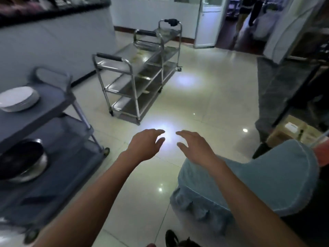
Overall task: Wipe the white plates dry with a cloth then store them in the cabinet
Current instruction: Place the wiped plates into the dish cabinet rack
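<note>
A stack of white plates [18, 98] rests on the top shelf of a grey plastic trolley [58, 106] at the left. My left hand [146, 144] and my right hand [195, 146] hover side by side over the tiled floor in the middle, palms down, fingers relaxed and spread, holding nothing. Both hands are well to the right of the plates. No cloth or cabinet shows in this view.
A dark metal bowl [22, 160] sits on the trolley's middle shelf. Two steel trolleys [137, 72] stand ahead on the floor. A chair with a blue cover [249, 182] is at my right, cardboard boxes [292, 131] behind it. A person's legs [247, 13] show in the far doorway.
</note>
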`<state>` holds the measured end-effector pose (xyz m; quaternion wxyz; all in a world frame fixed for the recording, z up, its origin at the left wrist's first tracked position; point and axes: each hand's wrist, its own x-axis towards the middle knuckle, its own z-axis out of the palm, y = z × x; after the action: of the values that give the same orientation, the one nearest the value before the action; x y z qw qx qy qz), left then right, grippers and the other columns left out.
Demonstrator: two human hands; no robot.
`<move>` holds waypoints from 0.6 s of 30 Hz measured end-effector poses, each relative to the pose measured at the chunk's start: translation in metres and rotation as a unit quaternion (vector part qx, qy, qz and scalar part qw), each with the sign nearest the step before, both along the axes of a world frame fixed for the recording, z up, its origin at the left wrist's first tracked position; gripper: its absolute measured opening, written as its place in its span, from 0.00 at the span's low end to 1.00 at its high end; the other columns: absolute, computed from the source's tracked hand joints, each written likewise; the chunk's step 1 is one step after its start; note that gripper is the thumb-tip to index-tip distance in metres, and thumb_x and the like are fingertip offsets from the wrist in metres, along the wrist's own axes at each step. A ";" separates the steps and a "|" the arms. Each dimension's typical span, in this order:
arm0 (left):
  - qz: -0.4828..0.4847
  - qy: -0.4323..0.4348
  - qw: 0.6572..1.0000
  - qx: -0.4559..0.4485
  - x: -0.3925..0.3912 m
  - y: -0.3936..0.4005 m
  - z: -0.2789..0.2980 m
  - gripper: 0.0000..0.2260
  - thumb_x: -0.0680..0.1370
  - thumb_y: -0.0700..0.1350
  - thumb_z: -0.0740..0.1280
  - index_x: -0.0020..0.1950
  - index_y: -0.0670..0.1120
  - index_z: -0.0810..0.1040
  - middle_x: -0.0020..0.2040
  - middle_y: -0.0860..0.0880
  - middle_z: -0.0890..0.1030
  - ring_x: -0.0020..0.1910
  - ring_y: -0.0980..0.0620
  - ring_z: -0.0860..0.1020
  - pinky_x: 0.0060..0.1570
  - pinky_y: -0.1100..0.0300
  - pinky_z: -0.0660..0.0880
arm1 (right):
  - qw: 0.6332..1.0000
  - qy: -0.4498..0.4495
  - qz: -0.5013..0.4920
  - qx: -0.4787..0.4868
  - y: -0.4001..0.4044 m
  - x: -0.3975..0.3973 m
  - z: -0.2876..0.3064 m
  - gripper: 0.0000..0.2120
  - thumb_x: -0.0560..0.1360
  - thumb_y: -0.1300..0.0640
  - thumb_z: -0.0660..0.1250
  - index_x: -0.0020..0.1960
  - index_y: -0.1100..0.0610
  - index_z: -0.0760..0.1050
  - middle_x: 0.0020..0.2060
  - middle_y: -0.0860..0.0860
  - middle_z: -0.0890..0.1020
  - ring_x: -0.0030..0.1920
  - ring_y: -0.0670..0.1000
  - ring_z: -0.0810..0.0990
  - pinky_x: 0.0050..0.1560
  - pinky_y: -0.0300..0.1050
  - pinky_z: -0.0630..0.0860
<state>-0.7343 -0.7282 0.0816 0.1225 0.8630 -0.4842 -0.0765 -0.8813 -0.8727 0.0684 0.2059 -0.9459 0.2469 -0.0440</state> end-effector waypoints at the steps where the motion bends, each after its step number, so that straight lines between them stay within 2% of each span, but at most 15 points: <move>1: 0.026 0.000 1.000 0.005 0.013 0.007 -0.002 0.19 0.85 0.56 0.58 0.75 0.57 0.71 0.70 0.54 0.77 0.67 0.50 0.74 0.63 0.55 0.70 | 1.000 0.002 0.024 -0.004 -0.002 0.019 -0.001 0.22 0.83 0.49 0.61 0.76 0.48 0.66 0.74 0.47 0.70 0.73 0.53 0.67 0.71 0.51 0.65; 6: 0.147 0.015 0.989 0.026 0.069 0.050 -0.007 0.19 0.85 0.56 0.57 0.75 0.55 0.70 0.71 0.52 0.76 0.68 0.48 0.75 0.67 0.51 0.72 | 0.991 0.011 0.130 -0.023 0.004 0.109 -0.006 0.22 0.83 0.50 0.60 0.77 0.49 0.65 0.74 0.47 0.69 0.72 0.53 0.67 0.69 0.50 0.66; 8: 0.192 0.007 0.980 0.047 0.088 0.072 -0.015 0.21 0.84 0.57 0.52 0.73 0.53 0.71 0.68 0.51 0.78 0.64 0.46 0.77 0.63 0.48 0.76 | 0.984 0.019 0.176 -0.032 0.014 0.144 -0.011 0.22 0.83 0.50 0.59 0.77 0.49 0.64 0.74 0.47 0.69 0.72 0.53 0.67 0.68 0.50 0.67; 10: 0.218 0.003 0.972 0.083 0.104 0.098 -0.026 0.26 0.80 0.59 0.44 0.68 0.51 0.72 0.64 0.50 0.79 0.58 0.46 0.79 0.55 0.49 0.78 | 0.976 0.024 0.214 -0.025 0.029 0.175 -0.017 0.22 0.83 0.50 0.59 0.76 0.48 0.64 0.74 0.46 0.69 0.72 0.53 0.67 0.68 0.52 0.68; 12: 0.265 0.019 0.961 0.079 0.113 0.123 -0.025 0.20 0.82 0.56 0.49 0.65 0.51 0.74 0.61 0.51 0.81 0.54 0.46 0.80 0.52 0.50 0.78 | 0.967 0.030 0.253 -0.015 0.047 0.205 -0.023 0.22 0.83 0.50 0.60 0.77 0.48 0.64 0.75 0.47 0.68 0.73 0.53 0.66 0.70 0.52 0.66; 14: 0.311 0.020 0.949 0.050 0.124 0.148 -0.021 0.14 0.83 0.51 0.56 0.65 0.51 0.76 0.61 0.50 0.81 0.56 0.46 0.80 0.54 0.48 0.78 | 0.955 0.031 0.295 -0.016 0.069 0.237 -0.025 0.22 0.83 0.50 0.60 0.77 0.48 0.64 0.75 0.48 0.68 0.73 0.53 0.66 0.71 0.52 0.66; 18: 0.382 0.032 0.923 0.037 0.155 0.204 -0.032 0.17 0.84 0.52 0.59 0.72 0.51 0.73 0.68 0.49 0.78 0.64 0.46 0.77 0.61 0.47 0.75 | 0.933 0.031 0.358 -0.018 0.119 0.305 -0.028 0.19 0.82 0.52 0.62 0.72 0.51 0.70 0.69 0.51 0.75 0.67 0.57 0.72 0.66 0.54 0.70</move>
<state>-0.5789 -0.5244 0.0500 0.1260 0.9834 -0.1106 -0.0696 -0.5763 -0.7532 0.0404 0.1834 -0.9759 -0.1031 0.0578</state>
